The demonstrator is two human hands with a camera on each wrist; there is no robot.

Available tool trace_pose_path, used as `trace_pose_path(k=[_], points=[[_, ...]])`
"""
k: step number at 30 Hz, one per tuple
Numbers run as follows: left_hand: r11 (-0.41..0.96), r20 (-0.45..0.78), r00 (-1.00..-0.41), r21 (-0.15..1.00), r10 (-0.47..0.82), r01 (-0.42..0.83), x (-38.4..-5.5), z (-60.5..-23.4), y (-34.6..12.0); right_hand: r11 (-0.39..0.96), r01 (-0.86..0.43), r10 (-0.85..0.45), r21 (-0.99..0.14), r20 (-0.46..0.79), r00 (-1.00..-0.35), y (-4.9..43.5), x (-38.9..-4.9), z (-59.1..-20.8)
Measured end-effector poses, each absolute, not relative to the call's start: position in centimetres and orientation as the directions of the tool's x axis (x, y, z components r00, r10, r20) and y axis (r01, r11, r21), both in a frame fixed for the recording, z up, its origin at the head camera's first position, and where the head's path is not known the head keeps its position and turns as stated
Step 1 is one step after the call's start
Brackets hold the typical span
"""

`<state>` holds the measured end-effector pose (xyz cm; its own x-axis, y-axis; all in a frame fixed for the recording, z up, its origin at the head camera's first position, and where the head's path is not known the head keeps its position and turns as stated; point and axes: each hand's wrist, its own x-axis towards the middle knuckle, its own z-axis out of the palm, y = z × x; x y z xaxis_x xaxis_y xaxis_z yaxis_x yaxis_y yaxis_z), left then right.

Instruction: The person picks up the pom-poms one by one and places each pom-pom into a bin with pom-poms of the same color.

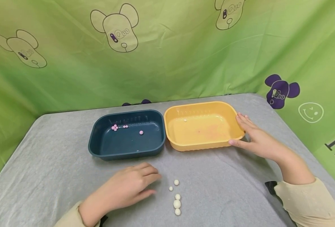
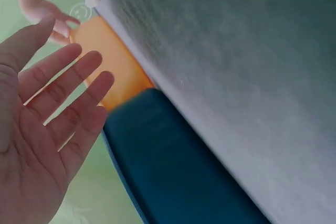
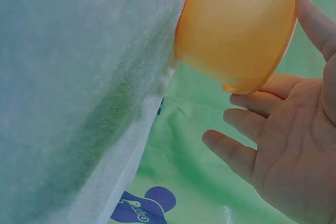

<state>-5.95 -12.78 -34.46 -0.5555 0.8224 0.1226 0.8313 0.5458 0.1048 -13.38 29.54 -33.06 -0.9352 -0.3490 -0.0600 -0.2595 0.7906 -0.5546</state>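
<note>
Yellow bin [image 1: 198,146]: on the table, its left end up against the blue bin [image 1: 127,155]; one small white ball [image 1: 185,120] inside, toward the back left.
My right hand [image 1: 259,142]: at the yellow bin's right end, thumb touching the near rim, fingertips at the end wall; fingers wide, nearly straight.
My left hand [image 1: 130,186]: in front of the blue bin, palm down, holding nothing; fingers loose with gaps between them, thumb wide.
White balls [image 1: 177,204]: five on the table, just right of my left hand; three in a column, largest in the middle, two smaller ones set apart beyond.
Pink balls [image 1: 141,132]: seven in the blue bin; a cluster of four, a pair, a single.
Table [image 1: 221,183]: grey cloth cover.
Backdrop [image 1: 178,63]: green, printed with mouse heads; a purple one at right, above a winking smiley.
My sleeves [image 1: 312,198]: cream.
</note>
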Motion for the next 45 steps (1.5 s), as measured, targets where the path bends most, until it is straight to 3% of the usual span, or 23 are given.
trace_pose_path(k=[6,22,45], points=[[0.543,0.084,-0.551,0.108,0.830,0.833,-6.4,-34.5,-11.9,0.792,-0.256,-0.350,-0.555,-0.069,-0.934,29.5,-13.6,-33.2],[0.444,0.002,-0.445,0.082,0.895,0.892,-7.1,-34.6,-9.0,0.792,-0.257,-0.338,-0.554,-0.047,-0.940,29.7,-13.3,-33.5],[0.412,-0.066,-0.407,0.094,0.911,0.906,-7.8,-35.2,-7.7,0.783,-0.256,-0.338,-0.567,-0.043,-0.940,29.4,-13.4,-33.8]])
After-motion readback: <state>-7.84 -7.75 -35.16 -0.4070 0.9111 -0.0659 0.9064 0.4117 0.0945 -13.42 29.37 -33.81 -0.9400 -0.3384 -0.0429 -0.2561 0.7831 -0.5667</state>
